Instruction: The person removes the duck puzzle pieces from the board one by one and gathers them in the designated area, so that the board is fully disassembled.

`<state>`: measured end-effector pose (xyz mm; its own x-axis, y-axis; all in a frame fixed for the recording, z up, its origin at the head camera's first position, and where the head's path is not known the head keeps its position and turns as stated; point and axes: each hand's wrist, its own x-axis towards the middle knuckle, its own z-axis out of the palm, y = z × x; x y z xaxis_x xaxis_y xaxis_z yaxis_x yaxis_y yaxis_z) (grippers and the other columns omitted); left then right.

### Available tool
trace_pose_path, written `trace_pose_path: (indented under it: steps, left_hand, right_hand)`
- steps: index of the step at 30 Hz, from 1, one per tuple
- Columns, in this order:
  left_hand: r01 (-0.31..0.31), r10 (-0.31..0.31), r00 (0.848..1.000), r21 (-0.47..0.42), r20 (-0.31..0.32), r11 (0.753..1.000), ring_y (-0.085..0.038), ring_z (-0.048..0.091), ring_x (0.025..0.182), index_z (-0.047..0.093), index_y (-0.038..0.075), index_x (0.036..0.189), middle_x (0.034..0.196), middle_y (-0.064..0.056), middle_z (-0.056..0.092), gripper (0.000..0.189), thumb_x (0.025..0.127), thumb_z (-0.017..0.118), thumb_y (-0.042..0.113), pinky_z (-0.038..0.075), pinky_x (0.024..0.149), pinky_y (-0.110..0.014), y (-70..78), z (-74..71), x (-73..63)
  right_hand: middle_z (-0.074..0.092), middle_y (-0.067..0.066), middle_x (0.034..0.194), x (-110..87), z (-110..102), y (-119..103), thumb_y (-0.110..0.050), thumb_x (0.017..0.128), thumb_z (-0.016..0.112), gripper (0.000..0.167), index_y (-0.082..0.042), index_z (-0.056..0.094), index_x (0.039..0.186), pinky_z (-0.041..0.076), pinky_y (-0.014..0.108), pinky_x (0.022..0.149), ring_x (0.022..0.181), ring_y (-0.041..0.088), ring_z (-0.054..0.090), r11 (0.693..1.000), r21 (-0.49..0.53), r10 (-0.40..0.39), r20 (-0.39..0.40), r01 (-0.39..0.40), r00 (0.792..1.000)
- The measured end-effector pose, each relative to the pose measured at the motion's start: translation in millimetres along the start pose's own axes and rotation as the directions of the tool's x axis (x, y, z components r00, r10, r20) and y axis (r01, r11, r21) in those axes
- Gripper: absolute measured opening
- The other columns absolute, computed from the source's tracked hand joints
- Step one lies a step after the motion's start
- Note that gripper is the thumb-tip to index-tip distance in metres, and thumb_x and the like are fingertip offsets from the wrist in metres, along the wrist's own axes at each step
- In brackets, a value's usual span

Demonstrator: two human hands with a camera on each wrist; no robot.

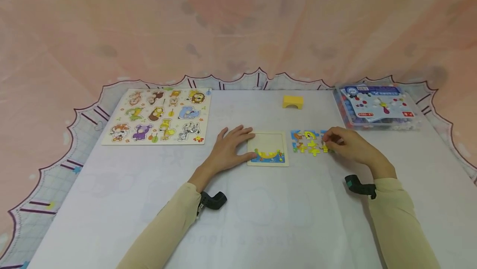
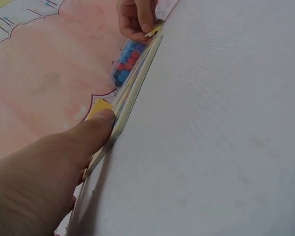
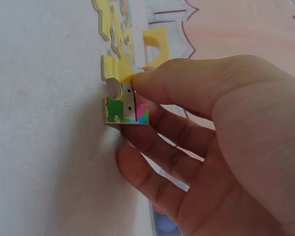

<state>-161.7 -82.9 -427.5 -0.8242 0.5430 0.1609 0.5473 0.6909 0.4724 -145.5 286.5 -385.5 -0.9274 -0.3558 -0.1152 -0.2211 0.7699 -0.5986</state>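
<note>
My left hand (image 1: pixel 229 148) lies with fingers spread at the left side of a small wooden puzzle tray (image 1: pixel 286 149). Its thumb rests on the tray's lower left part, as the left wrist view also shows. Along the bottom of the tray sits a band of blue and yellow pieces; the upper part is bare wood. To its right lies a group of loose jigsaw pieces (image 1: pixel 313 151), mostly yellow and blue. At that group's right end my right hand (image 1: pixel 350 145) pinches a yellow, green and white puzzle piece (image 3: pixel 116 109) between thumb and fingers.
An animal peg board (image 1: pixel 156 114) lies at the back left of the white table (image 1: pixel 261 211). Behind the tray stands a yellow arch block (image 1: pixel 292 102). A clear plastic box (image 1: pixel 380 107) with coloured parts and a printed sheet is at the back right.
</note>
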Motion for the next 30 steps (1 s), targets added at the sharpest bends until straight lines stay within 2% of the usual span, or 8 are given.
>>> trace_pose_path:
  steps: [11,19,25,30]
  left_hand:
    - [-0.004,0.004,1.000,-0.011,-0.002,1.000,-0.021,0.027,0.144,0.052,0.018,0.136,0.149,0.002,0.042,0.062,0.083,0.066,0.050,0.010,0.117,-0.053,-2.3,0.4,-0.1]
    - [-0.008,0.008,1.000,-0.006,-0.007,1.000,-0.021,0.028,0.144,0.052,0.019,0.135,0.148,0.002,0.042,0.062,0.083,0.066,0.050,0.010,0.117,-0.053,-3.0,1.0,0.9]
    - [-0.005,0.005,1.000,-0.007,-0.013,1.000,-0.021,0.028,0.143,0.053,0.019,0.135,0.148,0.002,0.043,0.062,0.083,0.066,0.050,0.010,0.117,-0.053,-3.0,0.9,0.7]
    - [-0.003,0.003,1.000,0.000,-0.009,1.000,-0.021,0.028,0.144,0.053,0.020,0.135,0.148,0.003,0.042,0.061,0.084,0.065,0.050,0.010,0.117,-0.053,-2.1,1.4,-0.3]
  right_hand:
    - [0.061,0.008,0.098,0.3,0,0,-0.012,0.094,0.058,0.013,-0.004,0.061,0.104,0.047,0.019,0.077,0.090,0.020,0.054,1.000,-0.006,0.010,0.009,-0.010,1.000]
    - [0.060,0.007,0.095,0.4,2,-2,-0.011,0.093,0.058,0.012,-0.004,0.061,0.103,0.047,0.020,0.074,0.086,0.020,0.052,1.000,-0.027,0.000,-0.020,-0.001,1.000]
    - [0.057,0.006,0.095,9.2,12,-5,-0.015,0.095,0.055,0.018,-0.008,0.057,0.112,0.045,0.021,0.072,0.086,0.019,0.049,0.999,-0.034,-0.007,-0.068,0.005,0.998]
    - [0.059,0.005,0.097,14.7,23,-12,-0.012,0.095,0.055,0.014,-0.009,0.059,0.108,0.045,0.021,0.071,0.085,0.018,0.050,0.998,-0.023,-0.052,-0.091,0.050,0.994]
